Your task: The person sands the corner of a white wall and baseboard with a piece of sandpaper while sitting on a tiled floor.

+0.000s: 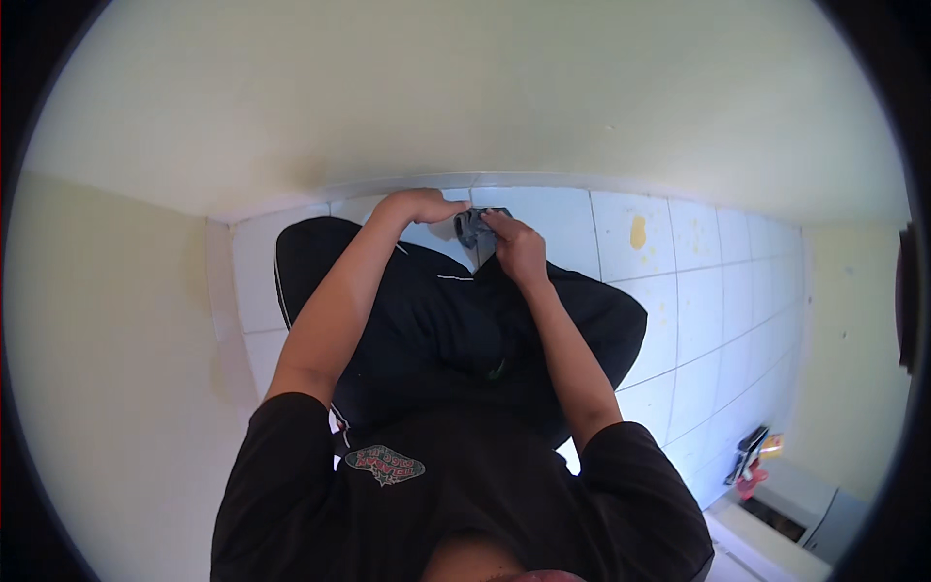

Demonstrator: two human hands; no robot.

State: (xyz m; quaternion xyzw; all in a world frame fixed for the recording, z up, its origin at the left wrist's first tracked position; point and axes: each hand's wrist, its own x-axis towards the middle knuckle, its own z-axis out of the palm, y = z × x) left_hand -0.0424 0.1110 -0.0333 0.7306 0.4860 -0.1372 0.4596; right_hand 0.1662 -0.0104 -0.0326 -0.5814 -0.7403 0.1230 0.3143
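A small, bunched grey cloth (468, 231) is between my hands, just above the white tiled floor near the foot of the wall. My left hand (427, 206) reaches in from the left, and its fingertips close on the cloth's upper edge. From the right, my right hand (521, 252) grips the cloth with bent fingers, its thumb side toward the left hand. Parts of both hands' fingers are hidden, and the folds of the cloth are too small to make out fully. My knees in dark trousers (417, 301) spread on either side below the hands.
Yellow spilled liquid (637, 233) lies on the tiles to the right, with smaller spots around it. A pale wall (465, 97) rises right behind the cloth, another (107, 320) at the left. Black, red and yellow items (752, 461) lie at the lower right.
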